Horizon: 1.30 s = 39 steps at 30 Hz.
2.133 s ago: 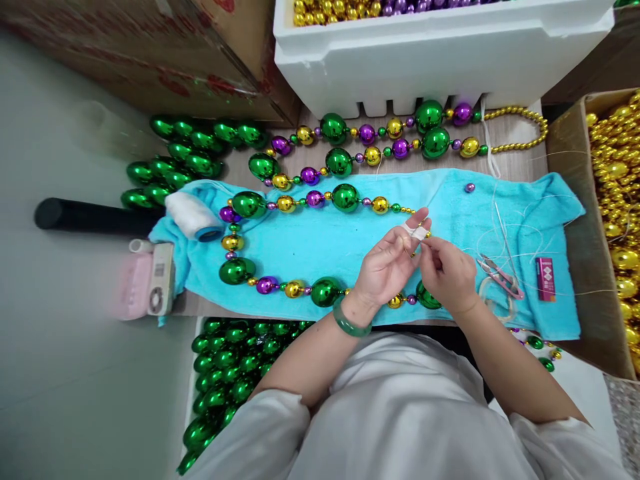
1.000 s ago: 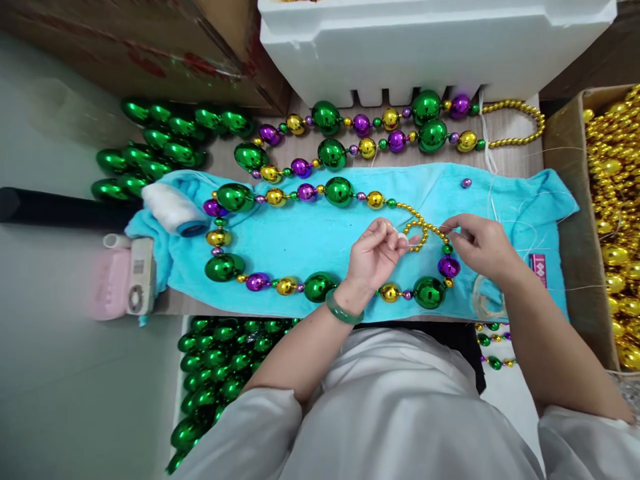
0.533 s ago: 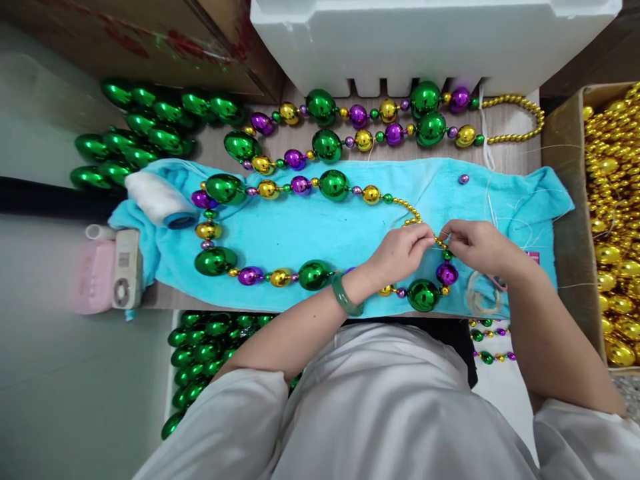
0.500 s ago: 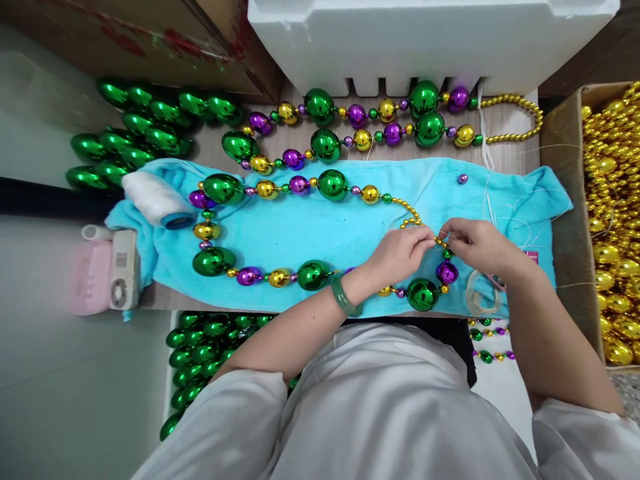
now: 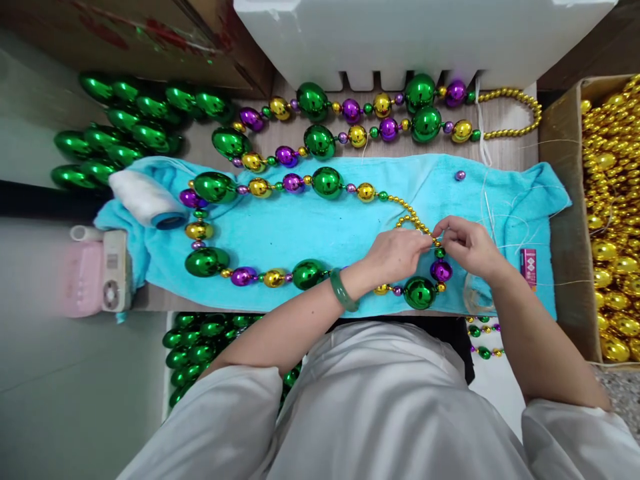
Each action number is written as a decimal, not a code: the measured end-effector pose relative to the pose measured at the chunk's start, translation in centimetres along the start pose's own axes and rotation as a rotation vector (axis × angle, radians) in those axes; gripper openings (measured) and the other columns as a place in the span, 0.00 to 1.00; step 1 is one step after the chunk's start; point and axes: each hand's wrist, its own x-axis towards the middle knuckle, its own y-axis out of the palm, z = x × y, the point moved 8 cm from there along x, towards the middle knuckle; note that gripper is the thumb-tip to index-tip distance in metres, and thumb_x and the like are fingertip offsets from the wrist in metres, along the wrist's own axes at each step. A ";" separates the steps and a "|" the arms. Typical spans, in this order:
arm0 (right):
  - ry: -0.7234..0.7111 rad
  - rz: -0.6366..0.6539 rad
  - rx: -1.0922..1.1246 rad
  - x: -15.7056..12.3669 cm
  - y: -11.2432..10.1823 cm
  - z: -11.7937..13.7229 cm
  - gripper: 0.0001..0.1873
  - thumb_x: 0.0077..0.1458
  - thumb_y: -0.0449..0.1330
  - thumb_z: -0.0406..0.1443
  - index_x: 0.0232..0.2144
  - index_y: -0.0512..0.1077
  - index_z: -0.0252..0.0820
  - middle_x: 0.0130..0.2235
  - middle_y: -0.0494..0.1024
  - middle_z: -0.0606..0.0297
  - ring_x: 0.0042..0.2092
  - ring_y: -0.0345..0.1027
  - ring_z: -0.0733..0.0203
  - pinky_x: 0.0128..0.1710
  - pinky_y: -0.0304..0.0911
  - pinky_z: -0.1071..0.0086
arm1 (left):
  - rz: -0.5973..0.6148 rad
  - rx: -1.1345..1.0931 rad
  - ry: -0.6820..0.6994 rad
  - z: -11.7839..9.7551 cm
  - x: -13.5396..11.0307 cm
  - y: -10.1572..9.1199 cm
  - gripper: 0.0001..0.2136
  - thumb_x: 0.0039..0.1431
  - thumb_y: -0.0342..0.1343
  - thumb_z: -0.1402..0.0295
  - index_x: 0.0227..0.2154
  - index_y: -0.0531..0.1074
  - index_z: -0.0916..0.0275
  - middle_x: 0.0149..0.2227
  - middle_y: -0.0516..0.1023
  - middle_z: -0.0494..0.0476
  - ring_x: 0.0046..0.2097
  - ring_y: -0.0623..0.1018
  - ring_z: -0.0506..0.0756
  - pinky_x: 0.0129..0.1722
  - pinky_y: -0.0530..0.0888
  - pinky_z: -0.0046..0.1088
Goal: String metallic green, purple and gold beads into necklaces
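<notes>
A bead necklace (image 5: 327,183) of green, purple and gold beads lies in a loop on the turquoise towel (image 5: 280,227). At its right side, my left hand (image 5: 403,253) is closed in a pinch at the string of small gold beads (image 5: 404,204). Close beside it, my right hand (image 5: 467,245) has its fingers pinched together by the same string, above a small green bead. A thin thread seems to run between the fingertips; its ends are hidden. Part of the necklace's lower side lies behind my left forearm.
A second bead necklace (image 5: 320,141) lies behind the towel, near a white foam box (image 5: 425,40). Loose green beads (image 5: 103,137) sit at the left by a thread spool (image 5: 147,200). At right stands a carton (image 5: 565,220) of gold beads. One purple bead (image 5: 460,175) rests on the towel.
My right hand has shifted slightly left, its fingers now closer to my left hand at the gold beads. The small purple packet on the towel shows more fully. The whole view has shifted a little.
</notes>
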 end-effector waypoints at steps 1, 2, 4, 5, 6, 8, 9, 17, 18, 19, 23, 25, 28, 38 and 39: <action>0.009 -0.019 0.028 -0.1 0.0 -0.3 0.11 0.45 0.51 0.29 0.34 0.68 0.38 0.17 0.55 0.77 0.20 0.47 0.70 0.22 0.46 0.74 | -0.003 0.007 -0.001 0.1 0.0 0.0 0.10 0.58 0.45 0.74 0.32 0.72 0.58 0.33 0.76 0.54 0.37 0.73 0.55 0.36 0.67 0.31; 0.022 -0.033 0.051 -0.1 0.0 -0.6 0.11 0.45 0.51 0.30 0.33 0.68 0.38 0.17 0.55 0.77 0.20 0.46 0.70 0.22 0.46 0.74 | -0.003 0.008 0.000 0.2 -0.1 0.0 0.10 0.57 0.46 0.75 0.32 0.72 0.59 0.33 0.76 0.54 0.37 0.73 0.55 0.36 0.67 0.31; 0.046 -0.052 0.059 -0.3 -0.2 -1.1 0.10 0.46 0.52 0.31 0.34 0.69 0.38 0.17 0.55 0.77 0.20 0.46 0.70 0.22 0.46 0.74 | 0.007 -0.010 -0.005 0.4 -0.2 0.2 0.09 0.58 0.46 0.74 0.31 0.72 0.59 0.32 0.76 0.54 0.36 0.73 0.55 0.35 0.67 0.31; 0.055 -0.048 0.038 -0.3 -0.3 -1.1 0.11 0.46 0.52 0.31 0.34 0.69 0.38 0.17 0.56 0.77 0.20 0.47 0.70 0.23 0.47 0.73 | 0.010 -0.026 -0.012 0.5 -0.3 0.3 0.09 0.58 0.46 0.73 0.30 0.71 0.60 0.32 0.76 0.55 0.35 0.73 0.55 0.34 0.66 0.31; 0.062 -0.034 0.002 -0.4 -0.3 -1.0 0.11 0.46 0.52 0.32 0.34 0.70 0.38 0.17 0.58 0.76 0.20 0.48 0.70 0.23 0.47 0.73 | 0.010 -0.048 -0.022 0.6 -0.4 0.3 0.09 0.60 0.45 0.72 0.30 0.71 0.60 0.31 0.75 0.55 0.35 0.73 0.55 0.34 0.66 0.31; 0.062 0.026 -0.110 -0.4 -0.5 -0.4 0.10 0.46 0.53 0.33 0.31 0.72 0.37 0.19 0.63 0.73 0.22 0.53 0.69 0.24 0.49 0.72 | -0.004 -0.099 -0.040 0.8 -0.4 0.2 0.10 0.61 0.45 0.70 0.30 0.71 0.60 0.30 0.74 0.54 0.35 0.72 0.55 0.34 0.66 0.31; 0.062 0.063 -0.175 -0.4 -0.5 0.0 0.09 0.47 0.53 0.34 0.28 0.72 0.38 0.20 0.65 0.71 0.23 0.54 0.68 0.25 0.50 0.72 | -0.018 -0.128 -0.040 0.9 -0.4 0.0 0.10 0.62 0.45 0.69 0.30 0.71 0.60 0.30 0.73 0.54 0.35 0.72 0.55 0.34 0.66 0.30; 0.094 0.048 -0.302 -0.6 -1.7 0.9 0.12 0.48 0.51 0.37 0.17 0.65 0.39 0.19 0.62 0.68 0.24 0.54 0.67 0.26 0.48 0.70 | -0.103 -0.389 0.025 0.5 -0.3 -1.8 0.09 0.61 0.47 0.71 0.27 0.68 0.61 0.29 0.73 0.53 0.35 0.71 0.53 0.39 0.67 0.31; 0.124 0.047 -0.220 -0.5 -1.6 0.4 0.12 0.49 0.51 0.38 0.17 0.64 0.39 0.19 0.64 0.68 0.25 0.55 0.66 0.26 0.49 0.70 | -0.089 -0.405 0.002 0.7 -0.4 -1.8 0.09 0.60 0.47 0.70 0.26 0.68 0.61 0.27 0.72 0.52 0.33 0.70 0.52 0.37 0.66 0.30; 0.175 0.047 -0.111 -0.5 -1.5 -0.3 0.13 0.50 0.51 0.38 0.17 0.65 0.39 0.19 0.65 0.67 0.25 0.56 0.66 0.26 0.49 0.70 | -0.073 -0.425 -0.020 0.8 -0.4 -1.7 0.09 0.60 0.48 0.70 0.25 0.68 0.62 0.26 0.71 0.51 0.31 0.69 0.51 0.36 0.65 0.29; 0.455 0.027 0.446 -0.9 -0.6 -3.3 0.15 0.53 0.50 0.41 0.31 0.73 0.38 0.17 0.67 0.66 0.19 0.51 0.67 0.19 0.41 0.71 | -0.062 -0.524 -0.074 1.2 -0.5 -1.7 0.08 0.59 0.49 0.71 0.24 0.68 0.63 0.25 0.69 0.49 0.29 0.67 0.49 0.32 0.64 0.26; 0.512 0.010 0.644 -1.0 -0.4 -3.8 0.17 0.52 0.51 0.42 0.36 0.73 0.37 0.17 0.68 0.65 0.18 0.51 0.67 0.18 0.39 0.72 | -0.077 -0.551 -0.099 1.4 -0.5 -1.8 0.08 0.59 0.50 0.70 0.24 0.68 0.63 0.25 0.68 0.49 0.29 0.67 0.48 0.31 0.63 0.26; 0.512 -0.008 0.774 -1.0 -0.4 -3.7 0.17 0.52 0.52 0.41 0.37 0.74 0.36 0.19 0.70 0.63 0.21 0.58 0.65 0.19 0.46 0.72 | -0.091 -0.556 -0.128 1.8 -0.4 -1.8 0.09 0.59 0.50 0.70 0.24 0.67 0.64 0.23 0.66 0.48 0.29 0.66 0.48 0.30 0.61 0.25; 0.444 -0.019 0.768 -0.9 -0.1 -2.7 0.17 0.46 0.62 0.38 0.39 0.75 0.35 0.24 0.74 0.62 0.28 0.66 0.63 0.24 0.55 0.72 | -0.088 -0.522 -0.166 2.7 -0.4 -1.4 0.09 0.58 0.50 0.70 0.24 0.67 0.64 0.22 0.64 0.47 0.27 0.64 0.47 0.30 0.59 0.25; 0.445 -0.030 0.754 -0.9 -0.1 -2.7 0.17 0.45 0.62 0.37 0.38 0.75 0.35 0.23 0.74 0.63 0.28 0.66 0.63 0.24 0.55 0.73 | -0.087 -0.518 -0.167 2.7 -0.4 -1.4 0.09 0.58 0.50 0.70 0.24 0.67 0.64 0.22 0.64 0.47 0.27 0.64 0.47 0.30 0.59 0.25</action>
